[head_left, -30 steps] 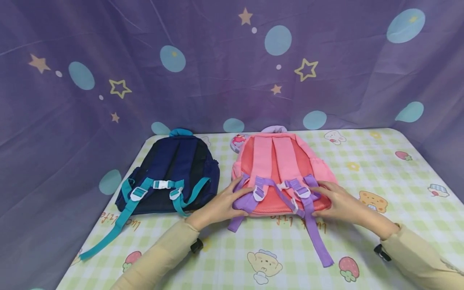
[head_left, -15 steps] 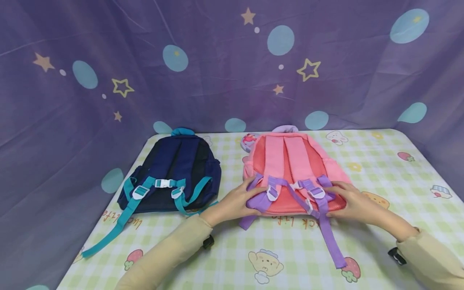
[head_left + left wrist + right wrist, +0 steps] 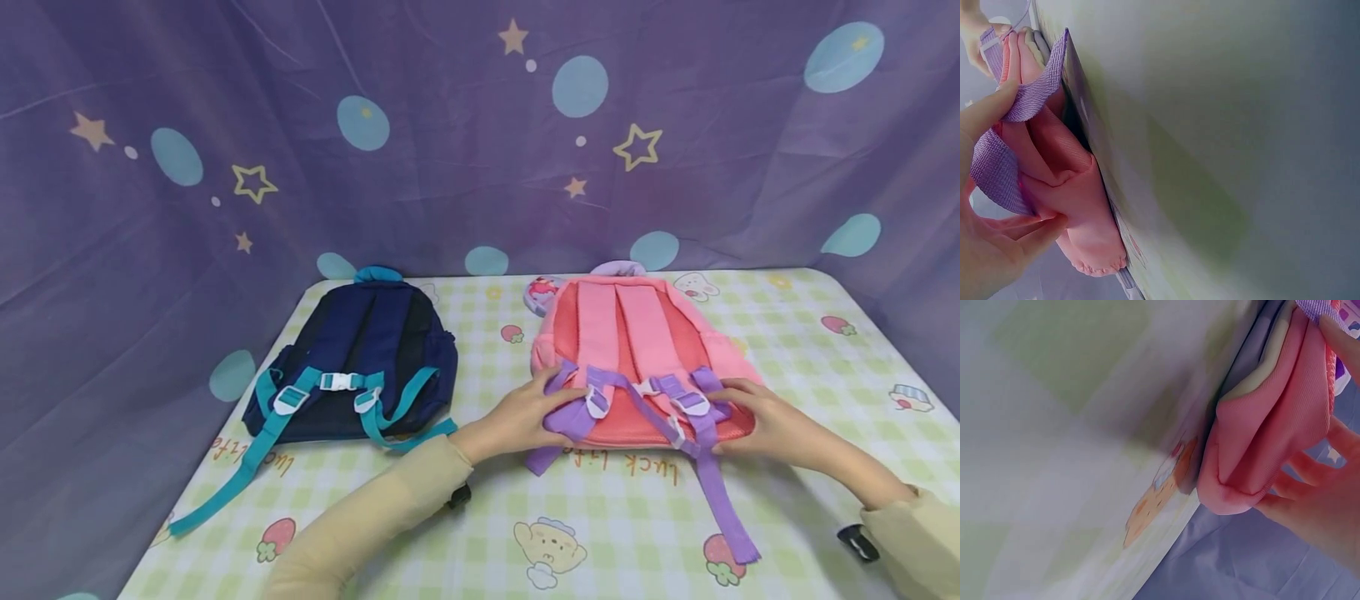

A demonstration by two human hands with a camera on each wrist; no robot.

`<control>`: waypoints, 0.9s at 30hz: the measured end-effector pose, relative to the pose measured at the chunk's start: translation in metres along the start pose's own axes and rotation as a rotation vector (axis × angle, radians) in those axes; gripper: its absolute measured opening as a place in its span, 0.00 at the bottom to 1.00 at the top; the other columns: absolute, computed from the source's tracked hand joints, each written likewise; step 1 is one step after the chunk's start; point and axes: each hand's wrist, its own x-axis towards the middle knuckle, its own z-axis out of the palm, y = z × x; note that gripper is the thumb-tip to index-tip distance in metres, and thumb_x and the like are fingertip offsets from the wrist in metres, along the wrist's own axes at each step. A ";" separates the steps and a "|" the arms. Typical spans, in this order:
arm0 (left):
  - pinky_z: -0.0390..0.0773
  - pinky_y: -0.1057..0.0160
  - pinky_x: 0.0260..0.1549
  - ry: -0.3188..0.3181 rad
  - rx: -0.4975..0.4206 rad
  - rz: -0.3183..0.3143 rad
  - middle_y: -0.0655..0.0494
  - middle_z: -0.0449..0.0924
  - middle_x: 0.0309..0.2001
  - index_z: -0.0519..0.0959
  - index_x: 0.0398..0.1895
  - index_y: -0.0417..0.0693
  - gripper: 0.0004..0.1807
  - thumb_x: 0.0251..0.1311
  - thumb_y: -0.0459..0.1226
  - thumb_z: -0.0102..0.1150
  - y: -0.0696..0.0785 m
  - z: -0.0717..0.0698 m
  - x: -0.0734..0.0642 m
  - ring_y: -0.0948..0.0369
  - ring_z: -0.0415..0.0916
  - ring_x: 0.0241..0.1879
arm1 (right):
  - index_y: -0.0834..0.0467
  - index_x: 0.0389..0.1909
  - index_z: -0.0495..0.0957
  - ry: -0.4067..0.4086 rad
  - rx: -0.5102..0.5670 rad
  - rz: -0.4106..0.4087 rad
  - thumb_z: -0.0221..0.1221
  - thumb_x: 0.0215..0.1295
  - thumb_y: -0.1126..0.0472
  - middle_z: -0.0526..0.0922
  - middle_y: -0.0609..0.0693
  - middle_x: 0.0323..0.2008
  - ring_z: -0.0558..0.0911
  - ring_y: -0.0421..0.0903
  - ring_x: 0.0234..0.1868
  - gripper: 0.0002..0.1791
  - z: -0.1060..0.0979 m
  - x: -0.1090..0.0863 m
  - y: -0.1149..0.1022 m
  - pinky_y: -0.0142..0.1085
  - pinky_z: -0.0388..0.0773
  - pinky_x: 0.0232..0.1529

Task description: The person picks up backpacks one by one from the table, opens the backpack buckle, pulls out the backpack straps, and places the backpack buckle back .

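The pink backpack [image 3: 641, 333] lies on the table in the head view, straps up and lilac handle at the far end. My left hand [image 3: 525, 417] grips its lower left corner, thumb near the bottom edge and fingers at the side. On the opposite corner, my right hand [image 3: 772, 421] holds on the same way. Purple webbing straps [image 3: 717, 492] with white buckles trail over the near edge. In the left wrist view a purple strap [image 3: 1000, 169] passes between thumb and fingers. The right wrist view shows fingers against the pink side [image 3: 1279, 431] of the bag.
A navy backpack [image 3: 352, 333] with teal straps [image 3: 240, 483] lies to the left. A small round charm [image 3: 540, 293] sits beside the pink backpack's top. The checked tablecloth [image 3: 630, 550] covers the table, and a purple curtain [image 3: 450, 208] hangs behind and at the sides.
The pink backpack has slid to the right along the table with both hands on it, widening the gap to the navy backpack. The navy backpack stays in place.
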 end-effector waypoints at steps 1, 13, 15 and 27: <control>0.72 0.52 0.58 -0.004 0.012 0.000 0.34 0.53 0.72 0.70 0.69 0.55 0.40 0.52 0.50 0.73 0.002 0.001 0.002 0.44 0.67 0.64 | 0.69 0.51 0.77 -0.001 0.002 0.003 0.79 0.38 0.59 0.68 0.74 0.56 0.70 0.72 0.54 0.37 -0.001 -0.001 0.002 0.67 0.69 0.48; 0.74 0.57 0.56 -0.022 0.086 0.033 0.36 0.54 0.72 0.69 0.70 0.58 0.40 0.53 0.54 0.70 0.022 0.007 0.024 0.46 0.67 0.64 | 0.69 0.49 0.78 0.066 -0.030 -0.040 0.80 0.32 0.64 0.71 0.69 0.53 0.72 0.58 0.52 0.37 -0.011 -0.018 0.029 0.15 0.57 0.47; 0.72 0.57 0.58 -0.030 0.087 0.034 0.36 0.54 0.72 0.69 0.70 0.58 0.40 0.54 0.54 0.70 0.025 0.008 0.027 0.47 0.64 0.66 | 0.70 0.48 0.78 0.078 -0.026 -0.053 0.80 0.32 0.65 0.71 0.68 0.52 0.70 0.43 0.54 0.37 -0.012 -0.020 0.034 0.13 0.54 0.48; 0.72 0.63 0.57 -0.048 0.104 0.046 0.38 0.54 0.72 0.68 0.71 0.60 0.40 0.55 0.55 0.69 0.040 0.016 0.048 0.51 0.68 0.63 | 0.70 0.47 0.76 0.120 -0.003 -0.064 0.79 0.29 0.66 0.71 0.67 0.49 0.55 0.16 0.51 0.37 -0.022 -0.034 0.060 0.09 0.49 0.48</control>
